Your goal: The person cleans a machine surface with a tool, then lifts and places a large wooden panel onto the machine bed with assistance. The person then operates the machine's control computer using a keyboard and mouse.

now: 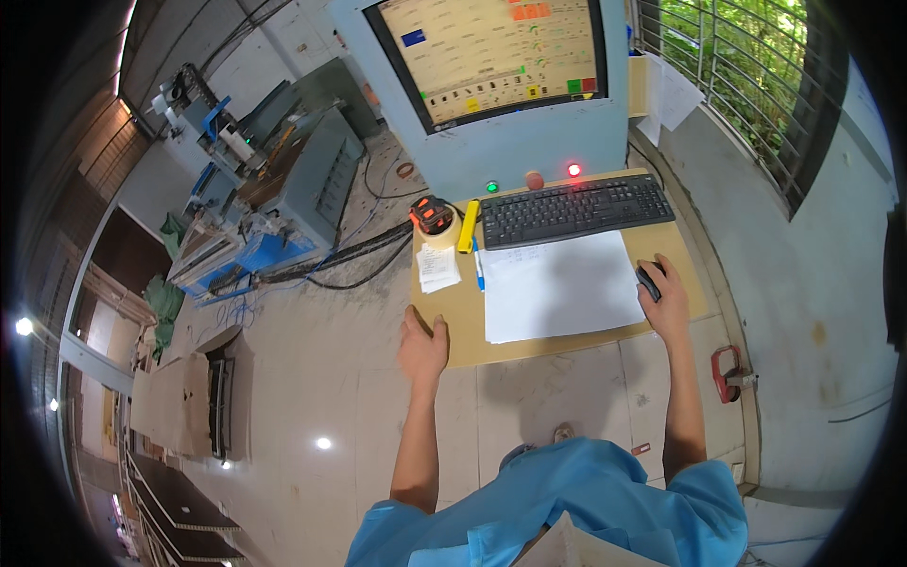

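Observation:
My right hand (667, 304) rests on a black computer mouse (648, 280) at the right side of a wooden desk shelf (472, 326). My left hand (421, 346) lies flat on the shelf's front left corner, fingers slightly apart, holding nothing. Between the hands lies a large white paper sheet (559, 286). Behind the paper sits a black keyboard (576, 209), and above it a big screen (489, 52) shows a yellowish control panel.
A tape roll with an orange-black tape measure (432, 215) on top, a yellow cutter (468, 227), a blue pen and a small paper slip (438, 267) lie at the shelf's left. Grey-blue machinery (283, 189) with cables stands left. A barred window (746, 66) is at right. A red clamp (727, 372) lies on the floor.

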The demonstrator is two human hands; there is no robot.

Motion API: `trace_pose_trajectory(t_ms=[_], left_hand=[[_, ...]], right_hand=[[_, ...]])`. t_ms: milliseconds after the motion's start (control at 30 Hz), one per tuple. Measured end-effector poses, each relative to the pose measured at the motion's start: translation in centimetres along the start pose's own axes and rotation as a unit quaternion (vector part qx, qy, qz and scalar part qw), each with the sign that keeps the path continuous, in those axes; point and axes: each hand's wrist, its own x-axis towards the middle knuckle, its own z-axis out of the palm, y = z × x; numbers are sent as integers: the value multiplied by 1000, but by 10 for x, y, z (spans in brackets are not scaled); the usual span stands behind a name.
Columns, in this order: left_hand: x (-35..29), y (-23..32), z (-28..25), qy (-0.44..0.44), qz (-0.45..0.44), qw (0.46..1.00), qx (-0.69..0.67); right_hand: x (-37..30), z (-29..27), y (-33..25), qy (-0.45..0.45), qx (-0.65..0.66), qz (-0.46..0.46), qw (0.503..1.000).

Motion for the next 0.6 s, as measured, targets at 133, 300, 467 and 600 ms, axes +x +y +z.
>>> trace_pose_trajectory(t_ms=[133,300,467,600], left_hand=[[1,-2,3,0,-3,1000,-3],[1,-1,1,-9,-5,1000,-7],[2,0,-1,-4,-2,1000,-11],[0,-2,2,2,0,1000,-16]], right_hand=[[0,-5,-1,-27,22,-14,999],[0,-6,-1,-28,17,-24,999],[0,-6,-1,-25,12,-14,1000],[-1,-8,-3,-17,3,-24,1000]])
